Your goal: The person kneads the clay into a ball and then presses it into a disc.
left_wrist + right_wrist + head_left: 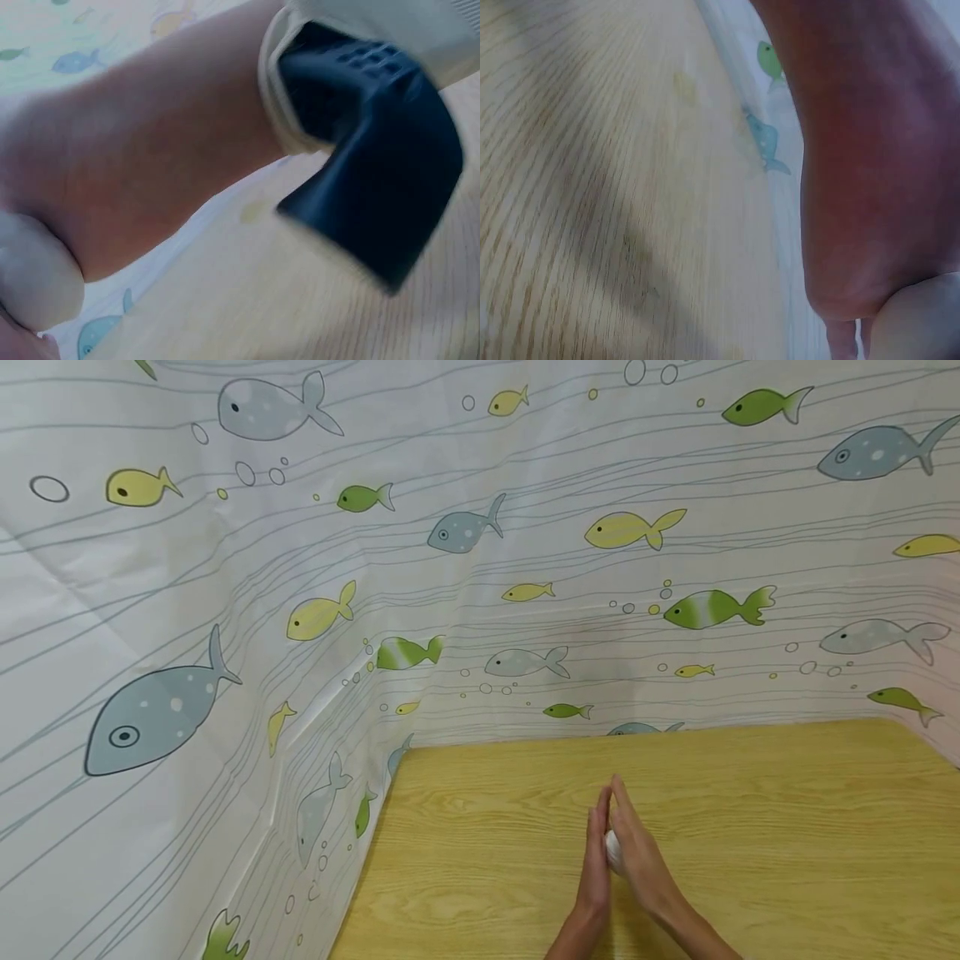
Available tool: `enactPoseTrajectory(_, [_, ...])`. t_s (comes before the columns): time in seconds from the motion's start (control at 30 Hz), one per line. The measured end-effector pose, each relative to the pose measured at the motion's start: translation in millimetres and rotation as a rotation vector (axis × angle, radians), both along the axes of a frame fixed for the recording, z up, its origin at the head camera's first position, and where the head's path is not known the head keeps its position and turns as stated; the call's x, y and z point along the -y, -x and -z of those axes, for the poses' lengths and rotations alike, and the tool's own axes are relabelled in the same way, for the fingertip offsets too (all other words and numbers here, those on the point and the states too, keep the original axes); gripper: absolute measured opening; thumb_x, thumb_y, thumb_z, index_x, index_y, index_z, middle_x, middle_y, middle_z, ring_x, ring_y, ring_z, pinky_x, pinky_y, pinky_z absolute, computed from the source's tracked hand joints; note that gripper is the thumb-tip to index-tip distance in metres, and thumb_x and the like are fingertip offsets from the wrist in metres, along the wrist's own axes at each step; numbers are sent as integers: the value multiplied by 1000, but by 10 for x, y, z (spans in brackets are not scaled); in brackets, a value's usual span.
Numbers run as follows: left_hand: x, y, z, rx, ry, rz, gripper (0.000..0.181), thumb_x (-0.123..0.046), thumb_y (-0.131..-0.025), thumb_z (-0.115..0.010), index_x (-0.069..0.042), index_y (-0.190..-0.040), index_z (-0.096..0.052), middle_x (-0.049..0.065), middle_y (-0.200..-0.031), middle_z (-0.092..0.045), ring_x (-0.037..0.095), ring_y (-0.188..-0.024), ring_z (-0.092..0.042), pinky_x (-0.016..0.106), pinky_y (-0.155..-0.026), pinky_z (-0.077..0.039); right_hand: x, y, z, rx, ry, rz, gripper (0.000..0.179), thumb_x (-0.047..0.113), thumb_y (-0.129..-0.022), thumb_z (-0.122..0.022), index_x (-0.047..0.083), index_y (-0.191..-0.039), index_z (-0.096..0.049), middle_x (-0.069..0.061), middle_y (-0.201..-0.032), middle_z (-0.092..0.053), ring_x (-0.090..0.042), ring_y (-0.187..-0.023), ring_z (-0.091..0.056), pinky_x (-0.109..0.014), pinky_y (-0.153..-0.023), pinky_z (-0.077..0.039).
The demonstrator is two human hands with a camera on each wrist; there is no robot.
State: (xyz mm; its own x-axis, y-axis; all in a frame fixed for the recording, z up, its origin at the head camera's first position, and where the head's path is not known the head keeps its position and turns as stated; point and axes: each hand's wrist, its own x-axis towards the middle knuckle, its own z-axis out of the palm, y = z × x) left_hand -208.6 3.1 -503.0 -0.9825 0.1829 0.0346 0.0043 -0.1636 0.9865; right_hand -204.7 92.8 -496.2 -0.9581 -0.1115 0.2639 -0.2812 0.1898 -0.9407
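White ball [614, 852] sits between your palms in the head view, over the right-hand part of the wood-grain table [465, 868]. Your left hand [596, 860] and right hand [637, 856] press it from either side, fingers straight and fingertips nearly meeting. A fish-printed sheet [555, 468] lines the walls around the table.

From your left wrist, the ball shows at the lower left edge, against your hand; a dark, bent piece [405, 165] juts from the wrist nearby, above the table.

From your right wrist, the ball fills the lower right corner, touching your palm, with a shadow across the table.
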Motion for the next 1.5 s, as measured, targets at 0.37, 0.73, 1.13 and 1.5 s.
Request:
enactPoseTrajectory(0.37, [-49,-82,-36,-2,27,20,62,-58,-108,-10,-33,-164,-20,2,-175,-13,38,-163,-5,73,-124,-3,-83,105,64,27,-19,26,61,34,-114,-26,7,-166,-7,-19,-174,-5,-46,-160,-6,7,-103,-7])
enactPoseTrajectory(0.73, [-57,-84,-102,-18,-6,-13,64,-56,-109,-10,-28,-166,-16,1,-175,-14,35,-164,-2,67,-128,0,-123,150,156,65,-98,73,62,37,-114,-25,1,-164,-16,-23,-172,-16,-48,-158,-18,-43,-126,-17])
enactPoseTrajectory(1.13, [-15,-45,-150,-51,-32,-59,61,-53,-110,-12,-28,-165,-21,3,-175,-15,37,-163,-3,68,-127,2,-71,16,157,64,-72,62,60,35,-114,-23,0,-162,-21,-24,-169,-24,-44,-156,-23,2,-104,-13])
enactPoseTrajectory(1.5, [38,18,-144,-69,-19,-78,59,-54,-109,-14,-34,-163,-25,3,-175,-15,38,-163,0,73,-124,5,33,-80,121,54,-77,71,54,32,-114,-23,6,-162,-27,-23,-161,-41,-40,-150,-40,-14,-115,-31])
